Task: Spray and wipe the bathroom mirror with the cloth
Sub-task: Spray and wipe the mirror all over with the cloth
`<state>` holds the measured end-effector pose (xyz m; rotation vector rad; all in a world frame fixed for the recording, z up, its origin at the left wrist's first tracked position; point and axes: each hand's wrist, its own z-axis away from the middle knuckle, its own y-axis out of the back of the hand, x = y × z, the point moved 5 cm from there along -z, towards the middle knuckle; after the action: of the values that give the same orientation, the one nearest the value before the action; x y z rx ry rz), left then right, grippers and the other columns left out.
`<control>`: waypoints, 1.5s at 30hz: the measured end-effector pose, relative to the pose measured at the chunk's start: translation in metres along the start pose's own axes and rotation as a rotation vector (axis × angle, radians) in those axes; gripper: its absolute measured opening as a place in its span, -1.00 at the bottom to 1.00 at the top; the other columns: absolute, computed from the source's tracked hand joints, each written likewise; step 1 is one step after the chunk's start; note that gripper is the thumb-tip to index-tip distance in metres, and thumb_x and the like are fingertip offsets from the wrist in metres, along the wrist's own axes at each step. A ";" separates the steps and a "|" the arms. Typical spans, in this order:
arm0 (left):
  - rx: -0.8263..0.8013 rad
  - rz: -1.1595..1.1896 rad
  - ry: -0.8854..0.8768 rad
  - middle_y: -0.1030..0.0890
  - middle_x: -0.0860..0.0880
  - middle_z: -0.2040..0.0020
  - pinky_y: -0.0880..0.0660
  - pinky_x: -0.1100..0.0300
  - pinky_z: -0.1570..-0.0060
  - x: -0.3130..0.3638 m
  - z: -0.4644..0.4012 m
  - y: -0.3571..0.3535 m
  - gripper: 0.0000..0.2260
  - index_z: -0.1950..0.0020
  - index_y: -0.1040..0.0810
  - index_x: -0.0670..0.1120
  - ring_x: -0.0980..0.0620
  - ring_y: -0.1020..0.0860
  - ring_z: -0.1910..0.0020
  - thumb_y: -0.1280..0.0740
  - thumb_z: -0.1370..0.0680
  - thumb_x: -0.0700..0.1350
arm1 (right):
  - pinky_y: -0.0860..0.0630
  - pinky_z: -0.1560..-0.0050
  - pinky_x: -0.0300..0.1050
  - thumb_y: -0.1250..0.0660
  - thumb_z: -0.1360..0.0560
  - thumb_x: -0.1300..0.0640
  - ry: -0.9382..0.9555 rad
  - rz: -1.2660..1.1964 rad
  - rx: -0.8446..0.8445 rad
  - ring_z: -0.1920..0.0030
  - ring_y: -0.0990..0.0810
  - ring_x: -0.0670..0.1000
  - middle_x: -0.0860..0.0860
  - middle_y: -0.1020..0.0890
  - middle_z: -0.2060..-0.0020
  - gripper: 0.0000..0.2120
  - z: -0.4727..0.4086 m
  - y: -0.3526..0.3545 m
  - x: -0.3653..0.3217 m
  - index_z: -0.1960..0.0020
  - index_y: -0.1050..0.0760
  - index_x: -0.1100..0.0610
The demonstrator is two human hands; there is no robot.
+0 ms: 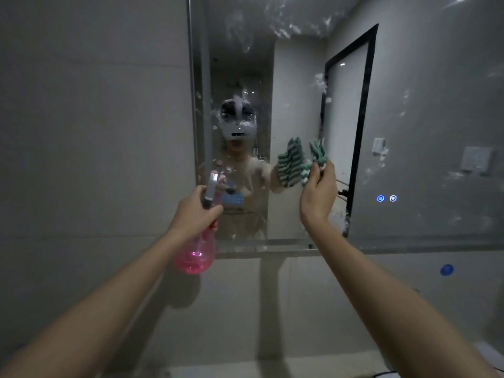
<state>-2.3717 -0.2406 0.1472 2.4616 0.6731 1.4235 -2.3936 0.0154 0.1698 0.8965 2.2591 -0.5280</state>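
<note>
The bathroom mirror [425, 110] fills the upper right of the head view, streaked with white foam and droplets near its top and middle. My left hand [195, 211] grips the neck of a pink spray bottle [195, 255] with a grey nozzle, held just in front of the mirror's lower left corner. My right hand [317, 192] holds a bunched green-and-white striped cloth [317, 155] up close to the glass, and the cloth's reflection shows just left of it. I cannot tell whether the cloth touches the mirror.
A grey tiled wall [95, 132] lies left of and below the mirror. Two small lit touch buttons [386, 198] glow on the mirror's lower right. A blue round object [446, 270] sits on the wall below the mirror. A person and a dark door frame are reflected.
</note>
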 end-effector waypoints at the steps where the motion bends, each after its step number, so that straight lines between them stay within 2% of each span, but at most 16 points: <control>1: 0.024 -0.004 -0.006 -0.54 -0.03 0.36 -0.43 0.36 0.52 -0.001 -0.001 0.010 -0.85 0.03 -0.42 -0.14 0.22 -0.52 0.56 -0.36 -0.48 -0.27 | -0.37 0.06 -0.21 -0.09 -0.65 0.09 0.000 -0.019 0.014 -0.08 -0.54 0.12 0.15 -0.58 -0.07 -0.69 -0.001 -0.008 -0.006 -0.25 -0.43 0.27; 3: 0.068 0.012 -0.013 -0.53 -0.05 0.36 -0.46 0.31 0.49 -0.002 -0.004 0.029 -0.84 0.03 -0.43 -0.13 0.21 -0.51 0.56 -0.35 -0.47 -0.30 | -0.41 -0.15 -0.12 -0.09 -0.65 0.07 0.006 -0.015 0.025 -0.24 -0.49 0.09 0.12 -0.53 -0.24 -0.65 -0.002 -0.024 -0.018 -0.36 -0.39 0.19; 5: 0.096 0.027 -0.004 -0.55 -0.10 0.34 -0.50 0.30 0.48 -0.007 -0.009 0.045 -0.79 -0.05 -0.45 -0.15 0.17 -0.52 0.56 -0.34 -0.46 -0.32 | -0.34 -0.34 -0.04 -0.09 -0.65 0.07 0.053 0.040 0.045 -0.37 -0.39 0.05 0.06 -0.44 -0.37 -0.61 -0.004 -0.039 -0.032 -0.44 -0.31 0.15; 9: 0.098 0.061 0.022 -0.53 -0.16 0.32 -0.51 0.25 0.47 -0.021 -0.022 0.067 -0.74 -0.14 -0.45 -0.18 0.06 -0.52 0.53 -0.32 -0.47 -0.32 | -0.32 -0.37 0.10 -0.13 -0.62 0.10 0.190 0.087 0.099 -0.37 -0.40 0.11 0.10 -0.45 -0.36 -0.60 -0.006 -0.074 -0.050 -0.42 -0.35 0.20; 12: 0.092 0.052 0.021 -0.53 -0.14 0.29 -0.51 0.25 0.45 -0.031 -0.032 0.078 -0.73 -0.16 -0.44 -0.16 0.06 -0.53 0.51 -0.31 -0.47 -0.32 | -0.24 -0.43 0.13 -0.14 -0.61 0.11 0.324 0.190 0.090 -0.39 -0.39 0.13 0.11 -0.46 -0.36 -0.61 -0.010 -0.110 -0.053 -0.39 -0.39 0.22; 15: 0.100 0.052 0.009 -0.53 -0.12 0.28 -0.52 0.26 0.45 -0.037 -0.043 0.084 -0.73 -0.15 -0.45 -0.15 0.09 -0.53 0.52 -0.32 -0.48 -0.32 | 0.00 -0.50 0.11 -0.02 -0.61 0.00 0.474 0.409 -0.034 -0.47 -0.25 0.16 0.14 -0.33 -0.45 -0.51 -0.004 -0.149 -0.046 -0.46 -0.30 0.20; 17: 0.095 0.064 -0.005 -0.52 -0.12 0.31 -0.52 0.26 0.45 -0.039 -0.050 0.086 -0.73 -0.16 -0.45 -0.15 0.11 -0.52 0.53 -0.32 -0.48 -0.33 | 0.25 -0.50 0.03 0.02 -0.62 -0.12 0.549 0.499 -0.065 -0.51 -0.08 0.16 0.17 -0.19 -0.50 -0.42 0.003 -0.163 -0.038 -0.52 -0.16 0.19; 19: 0.078 0.067 -0.027 -0.53 -0.12 0.32 -0.51 0.28 0.44 -0.040 -0.057 0.084 -0.73 -0.16 -0.44 -0.13 0.11 -0.53 0.52 -0.32 -0.49 -0.32 | 0.37 -0.48 -0.01 0.11 -0.61 -0.21 0.585 0.548 -0.075 -0.52 0.06 0.12 0.18 -0.10 -0.53 -0.35 0.005 -0.168 -0.030 -0.54 -0.05 0.20; 22: 0.067 0.069 -0.037 -0.55 -0.11 0.33 -0.51 0.30 0.43 -0.043 -0.065 0.077 -0.74 -0.16 -0.45 -0.11 0.12 -0.54 0.50 -0.32 -0.49 -0.29 | 0.31 -0.49 0.04 0.22 -0.60 -0.25 0.632 0.601 -0.066 -0.53 0.18 0.04 0.16 -0.09 -0.53 -0.31 0.004 -0.168 -0.023 -0.55 -0.01 0.18; 26: 0.058 0.076 -0.039 -0.57 -0.11 0.35 -0.56 0.19 0.37 -0.050 -0.072 0.061 -0.72 -0.16 -0.46 -0.11 0.06 -0.55 0.47 -0.33 -0.48 -0.29 | 0.17 -0.50 0.09 0.20 -0.62 -0.21 0.765 0.655 -0.114 -0.52 0.08 0.07 0.15 -0.13 -0.52 -0.38 0.016 -0.168 -0.010 -0.54 0.02 0.13; 32: 0.086 0.130 0.002 -0.55 -0.11 0.35 -0.49 0.25 0.44 -0.069 -0.070 0.043 -0.75 -0.13 -0.47 -0.13 0.05 -0.53 0.51 -0.33 -0.47 -0.30 | 0.18 -0.51 0.05 0.14 -0.66 -0.11 0.907 0.713 -0.104 -0.53 0.06 0.04 0.06 -0.02 -0.52 -0.50 0.056 -0.170 0.012 -0.54 -0.02 0.07; 35: 0.082 0.146 0.023 -0.54 -0.12 0.35 -0.47 0.25 0.45 -0.079 -0.066 0.035 -0.75 -0.12 -0.47 -0.13 0.05 -0.51 0.51 -0.33 -0.47 -0.31 | 0.13 -0.52 0.06 0.07 -0.66 -0.10 0.949 0.719 -0.121 -0.53 0.02 0.05 0.05 -0.05 -0.52 -0.50 0.079 -0.174 0.023 -0.54 -0.04 0.06; 38: 0.078 0.176 0.041 -0.53 -0.09 0.36 -0.51 0.12 0.38 -0.089 -0.063 0.030 -0.76 -0.10 -0.46 -0.13 -0.02 -0.52 0.48 -0.33 -0.46 -0.32 | 0.10 -0.52 0.07 0.07 -0.66 -0.10 0.978 0.702 -0.131 -0.53 0.01 0.05 0.06 -0.09 -0.51 -0.51 0.095 -0.176 0.028 -0.53 -0.10 0.06; 40: 0.081 0.195 0.045 -0.51 -0.07 0.36 -0.53 0.06 0.35 -0.093 -0.063 0.030 -0.77 -0.07 -0.46 -0.12 -0.05 -0.52 0.46 -0.33 -0.46 -0.32 | 0.03 -0.51 0.08 0.04 -0.66 -0.09 1.005 0.694 -0.126 -0.52 -0.08 0.06 0.07 -0.15 -0.50 -0.52 0.097 -0.176 0.028 -0.52 -0.19 0.07; 45: 0.135 0.180 0.015 -0.51 -0.09 0.39 -0.51 0.11 0.39 -0.084 -0.075 0.038 -0.79 -0.08 -0.46 -0.13 -0.03 -0.51 0.51 -0.34 -0.48 -0.31 | -0.05 -0.48 0.06 -0.08 -0.64 -0.08 1.206 0.690 -0.151 -0.50 -0.18 0.06 0.07 -0.26 -0.49 -0.53 0.072 -0.184 -0.003 -0.50 -0.25 0.06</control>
<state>-2.4619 -0.3177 0.1365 2.6782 0.5809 1.5060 -2.4935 -0.1528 0.1435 2.1621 2.5734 0.6836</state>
